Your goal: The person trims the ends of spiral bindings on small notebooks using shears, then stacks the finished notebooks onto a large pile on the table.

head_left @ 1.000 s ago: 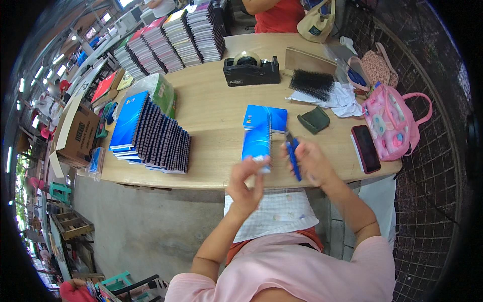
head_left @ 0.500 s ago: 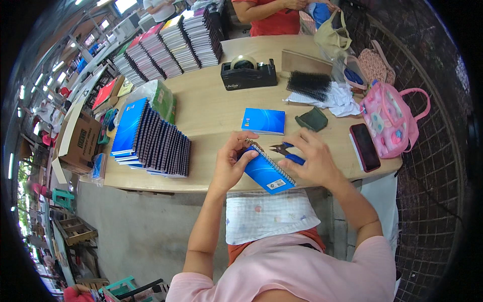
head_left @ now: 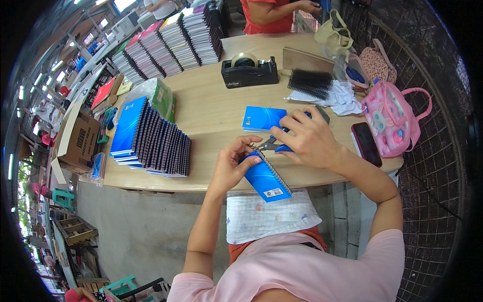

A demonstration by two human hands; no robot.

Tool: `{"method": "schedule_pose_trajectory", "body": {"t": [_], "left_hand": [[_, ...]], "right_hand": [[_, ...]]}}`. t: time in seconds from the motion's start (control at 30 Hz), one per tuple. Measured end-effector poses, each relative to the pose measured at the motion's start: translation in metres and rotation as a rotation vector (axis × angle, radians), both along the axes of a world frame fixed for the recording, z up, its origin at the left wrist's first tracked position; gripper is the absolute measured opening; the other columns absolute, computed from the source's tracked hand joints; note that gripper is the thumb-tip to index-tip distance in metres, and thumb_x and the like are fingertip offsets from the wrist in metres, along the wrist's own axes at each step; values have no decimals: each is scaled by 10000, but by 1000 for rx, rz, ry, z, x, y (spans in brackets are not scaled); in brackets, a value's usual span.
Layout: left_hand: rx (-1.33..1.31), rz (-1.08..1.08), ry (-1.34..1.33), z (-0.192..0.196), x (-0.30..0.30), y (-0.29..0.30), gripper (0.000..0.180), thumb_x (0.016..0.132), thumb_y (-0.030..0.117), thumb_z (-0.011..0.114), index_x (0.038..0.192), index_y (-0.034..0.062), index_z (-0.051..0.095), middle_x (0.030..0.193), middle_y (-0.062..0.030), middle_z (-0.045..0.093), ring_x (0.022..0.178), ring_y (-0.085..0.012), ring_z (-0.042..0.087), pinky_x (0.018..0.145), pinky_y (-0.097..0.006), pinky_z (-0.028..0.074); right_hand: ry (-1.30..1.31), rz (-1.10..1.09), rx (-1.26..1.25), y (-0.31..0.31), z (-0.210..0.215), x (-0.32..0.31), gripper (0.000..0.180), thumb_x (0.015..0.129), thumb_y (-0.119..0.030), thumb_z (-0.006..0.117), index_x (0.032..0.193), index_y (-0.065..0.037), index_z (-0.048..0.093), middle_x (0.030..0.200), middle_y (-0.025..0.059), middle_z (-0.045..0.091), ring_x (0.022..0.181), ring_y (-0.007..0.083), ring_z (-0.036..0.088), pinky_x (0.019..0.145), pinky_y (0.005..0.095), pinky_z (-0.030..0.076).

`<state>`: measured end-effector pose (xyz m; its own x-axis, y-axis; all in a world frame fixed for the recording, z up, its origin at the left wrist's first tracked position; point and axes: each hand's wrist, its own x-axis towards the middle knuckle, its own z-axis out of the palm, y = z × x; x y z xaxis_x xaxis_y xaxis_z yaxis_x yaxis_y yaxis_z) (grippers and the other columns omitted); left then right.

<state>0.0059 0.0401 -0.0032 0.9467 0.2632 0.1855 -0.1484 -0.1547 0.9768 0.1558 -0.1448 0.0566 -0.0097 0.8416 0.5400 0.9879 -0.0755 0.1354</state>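
My left hand (head_left: 235, 160) is closed on a small blue spiral notebook (head_left: 266, 180), pinching it near its upper end with the thumb on the cover. The notebook is tilted over the table's near edge, its wire coil along the right side. My right hand (head_left: 308, 135) grips blue-handled cutting pliers (head_left: 283, 147). Their jaws are at the top end of the coil, close to my left fingertips; whether they bite the wire is too small to tell. Just beyond, another blue notebook (head_left: 262, 119) lies flat on the table.
Stacked blue notebooks (head_left: 151, 136) stand at left beside a cardboard box (head_left: 79, 138). A black tape dispenser (head_left: 249, 73) sits at the back. At right are black wire coils (head_left: 310, 83), a phone (head_left: 366, 144) and a pink bag (head_left: 392, 118). A person in red (head_left: 269, 17) stands across the table.
My right hand has moved up and left, bringing the pliers' jaws to the coil's top end. The notebook has turned slightly steeper in my left hand. The person across has shifted right.
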Motion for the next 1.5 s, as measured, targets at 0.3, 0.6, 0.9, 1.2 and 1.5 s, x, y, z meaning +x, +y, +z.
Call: {"method": "schedule_pose_trajectory", "body": {"t": [0.3,0.6,0.9,1.2,1.5], "left_hand": [[10,20,34,-1,-2,0,405,838,-45,717,1222,-4,592,860,-27,678,811,-82,630,741,-227,504],[-90,119,42,-8,1,-4,410,829,-22,751,1196,-11,570,837,-48,690,781,-95,645,708,-229,523],[-13,181,73,-4,0,-10,407,819,-13,766,1183,6,583,825,-57,695,761,-106,655,695,-241,531],[224,224,-9,65,-48,11,389,828,16,761,1186,58,614,839,-33,699,801,-81,658,696,-228,521],[216,933,-417,209,-83,318,451,874,198,772,1206,-67,622,1041,-139,704,922,-171,642,836,-272,502]], "right_hand": [[-5,-41,-193,0,-22,7,401,669,-256,797,1018,-118,655,913,40,619,855,212,623,713,368,443],[-221,-50,108,1,-6,-1,311,778,-227,663,1064,-114,708,909,22,599,916,201,580,841,470,425],[-155,-73,-26,-1,-13,-6,281,814,-241,661,1053,-108,724,875,49,643,836,240,631,817,419,480],[825,-93,-112,-25,9,2,503,747,-223,828,1196,-41,690,798,127,619,708,208,618,678,334,499],[1168,-296,138,-89,-23,42,514,789,-197,787,1237,23,665,836,-14,545,747,79,495,694,230,397]]}}
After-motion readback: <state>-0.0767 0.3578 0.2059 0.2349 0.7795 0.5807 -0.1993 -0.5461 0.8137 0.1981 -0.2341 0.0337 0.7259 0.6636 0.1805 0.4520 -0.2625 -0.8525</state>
